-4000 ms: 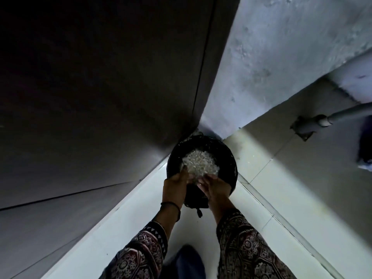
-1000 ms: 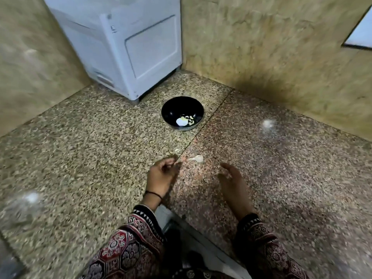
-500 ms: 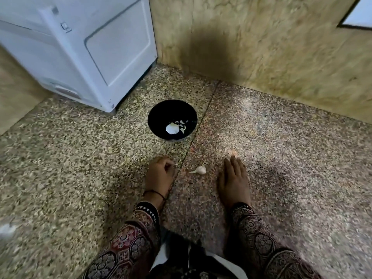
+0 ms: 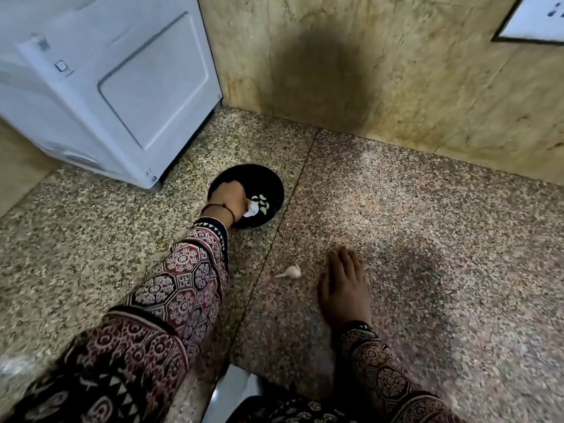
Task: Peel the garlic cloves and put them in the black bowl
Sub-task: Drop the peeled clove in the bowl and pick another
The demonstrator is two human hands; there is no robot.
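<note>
The left hand (image 4: 227, 198) reaches into the black bowl (image 4: 268, 181) at frame centre, its fingers hidden behind the back of the hand, so whether they pinch anything cannot be told. It also covers the bowl's left half. The white appliance (image 4: 100, 87) at upper left and a white-framed panel (image 4: 537, 19) at upper right are cut off by the frame edges.

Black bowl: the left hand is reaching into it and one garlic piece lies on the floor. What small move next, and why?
Probably draw the left hand back out of the black bowl, then reach for the garlic piece on the floor. Pale cloves already lie in the bowl, while that piece looks unpeeled, lying just left of the right hand, which rests flat and empty.
</note>
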